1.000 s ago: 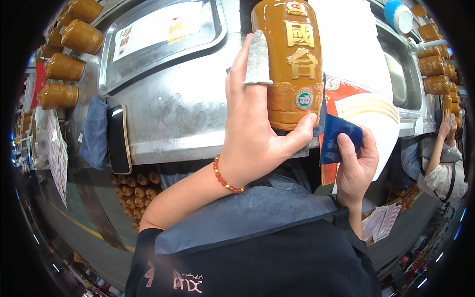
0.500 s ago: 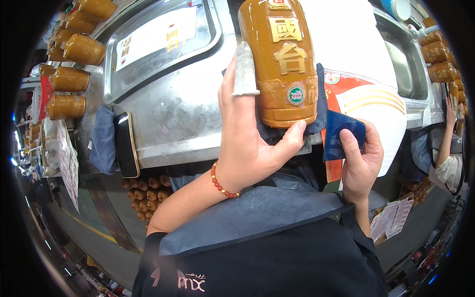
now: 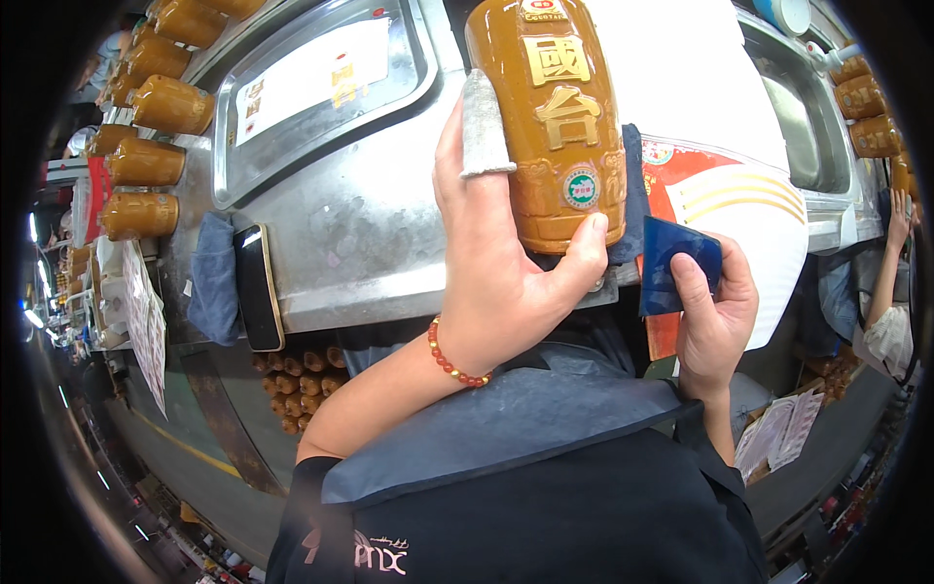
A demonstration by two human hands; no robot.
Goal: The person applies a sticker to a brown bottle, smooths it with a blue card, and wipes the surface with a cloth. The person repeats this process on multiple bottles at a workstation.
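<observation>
From where I stand, the brown glazed bottle lies at the counter's near side with a dark cloth showing beside it, and the left hand's grip is curved around its left flank, a pale sleeve on one finger, thumb against the base end. The right hand, just beside it, has its grip pinched on a flat blue piece, while a black-screened phone sits well to the left.
</observation>
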